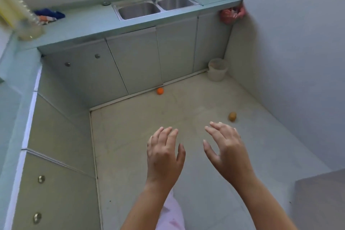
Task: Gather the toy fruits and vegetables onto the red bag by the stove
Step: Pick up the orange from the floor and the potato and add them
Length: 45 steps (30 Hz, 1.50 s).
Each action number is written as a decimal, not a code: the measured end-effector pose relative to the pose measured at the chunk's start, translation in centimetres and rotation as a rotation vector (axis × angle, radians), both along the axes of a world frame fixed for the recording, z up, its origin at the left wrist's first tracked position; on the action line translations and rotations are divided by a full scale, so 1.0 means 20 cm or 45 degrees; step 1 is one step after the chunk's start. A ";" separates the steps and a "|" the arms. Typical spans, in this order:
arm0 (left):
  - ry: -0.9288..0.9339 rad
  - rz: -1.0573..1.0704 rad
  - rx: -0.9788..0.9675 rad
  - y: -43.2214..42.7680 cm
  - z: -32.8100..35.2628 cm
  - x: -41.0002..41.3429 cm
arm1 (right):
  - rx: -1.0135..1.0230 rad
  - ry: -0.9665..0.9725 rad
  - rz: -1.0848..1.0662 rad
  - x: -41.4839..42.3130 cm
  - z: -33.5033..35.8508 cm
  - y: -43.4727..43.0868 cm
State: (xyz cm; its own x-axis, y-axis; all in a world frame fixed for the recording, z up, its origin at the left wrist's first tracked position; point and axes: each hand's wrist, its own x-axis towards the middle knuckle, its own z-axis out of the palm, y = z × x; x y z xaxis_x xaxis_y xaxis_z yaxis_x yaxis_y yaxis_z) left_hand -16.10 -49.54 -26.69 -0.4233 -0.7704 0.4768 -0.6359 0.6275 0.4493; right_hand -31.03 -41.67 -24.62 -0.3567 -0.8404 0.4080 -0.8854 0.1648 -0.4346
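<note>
Left hand point(164, 157) and right hand point(225, 151) over the floor point(186, 106), fingers spread, holding nothing. Orange toy fruit point(160, 91) at floor's far edge, against the cabinet point(134, 61). Brown toy point(232, 116) toward right edge, near right fingertips.

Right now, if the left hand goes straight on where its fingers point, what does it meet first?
The left hand likely meets the cabinet door, just right of the orange toy; depth is unclear.

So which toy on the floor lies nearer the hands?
The brown one, just beyond the right hand; the orange one lies farther off, by the cabinet base.
</note>
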 end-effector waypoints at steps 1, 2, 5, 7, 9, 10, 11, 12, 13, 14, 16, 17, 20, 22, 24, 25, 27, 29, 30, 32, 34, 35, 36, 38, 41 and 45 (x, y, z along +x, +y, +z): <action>0.007 -0.006 0.007 -0.10 0.00 -0.03 | 0.012 0.000 -0.004 -0.03 0.00 -0.09; 0.016 -0.008 0.009 -0.20 0.01 -0.06 | 0.021 0.003 -0.004 -0.05 0.02 -0.19; 0.028 -0.009 0.003 -0.48 0.05 -0.11 | 0.018 0.019 0.013 -0.11 0.07 -0.50; 0.035 -0.014 -0.003 -0.66 0.06 -0.14 | -0.001 0.025 0.020 -0.13 0.11 -0.70; 0.045 -0.011 0.002 -0.82 0.06 -0.18 | -0.017 0.036 0.015 -0.16 0.13 -0.87; 0.047 -0.010 0.004 -0.90 0.06 -0.20 | -0.022 0.040 0.008 -0.18 0.14 -0.93; 0.048 -0.006 0.004 -0.97 0.06 -0.22 | -0.024 0.043 -0.002 -0.20 0.14 -0.99; 0.049 -0.002 0.006 -1.02 0.06 -0.24 | -0.022 0.043 -0.015 -0.23 0.13 -1.04; 0.048 -0.003 0.008 -1.07 0.06 -0.27 | -0.016 0.040 -0.029 -0.25 0.13 -1.08; 0.048 -0.010 0.007 -1.12 0.05 -0.29 | -0.011 0.034 -0.044 -0.28 0.12 -1.12; 0.052 -0.032 -0.003 -1.19 0.04 -0.35 | -0.007 0.017 -0.073 -0.34 0.10 -1.18; 0.051 -0.041 -0.008 -1.23 0.03 -0.38 | -0.006 0.008 -0.081 -0.36 0.09 -1.22; 0.027 -0.043 0.006 -1.35 -0.01 -0.49 | 0.001 -0.012 -0.080 -0.46 0.06 -1.34; 0.007 -0.053 0.028 -1.43 -0.04 -0.57 | 0.004 -0.016 -0.086 -0.55 0.02 -1.42; -0.011 -0.067 0.027 -1.52 -0.06 -0.67 | 0.009 -0.026 -0.088 -0.65 -0.01 -1.52; -0.022 -0.066 0.024 -1.57 -0.08 -0.72 | 0.013 -0.032 -0.085 -0.70 -0.03 -1.58; -0.045 -0.042 0.021 -1.69 -0.10 -0.84 | 0.012 -0.030 -0.071 -0.83 -0.05 -1.71; -0.067 -0.023 0.024 -1.83 -0.12 -1.00 | -0.002 -0.022 -0.058 -0.99 -0.08 -1.85; -0.080 -0.028 0.032 -1.89 -0.12 -1.08 | -0.005 -0.024 -0.050 -1.07 -0.09 -1.92; -0.106 -0.061 0.044 -2.02 -0.12 -1.25 | 0.001 -0.019 -0.036 -1.22 -0.10 -2.05; -0.129 -0.061 0.054 -2.15 -0.12 -1.42 | 0.012 -0.019 -0.027 -1.38 -0.12 -2.17; -0.132 -0.046 0.060 -2.21 -0.13 -1.50 | 0.014 -0.019 -0.017 -1.45 -0.14 -2.23; -0.129 -0.029 0.067 -2.28 -0.14 -1.56 | 0.013 -0.012 -0.008 -1.53 -0.16 -2.30; -0.135 0.010 0.086 -2.38 -0.18 -1.65 | 0.013 0.005 0.008 -1.66 -0.20 -2.43; -0.174 0.052 0.083 -2.52 -0.30 -1.71 | 0.037 0.005 0.047 -1.79 -0.29 -2.62; -0.223 0.121 0.098 -2.71 -0.48 -1.76 | 0.093 -0.003 0.132 -1.89 -0.44 -2.83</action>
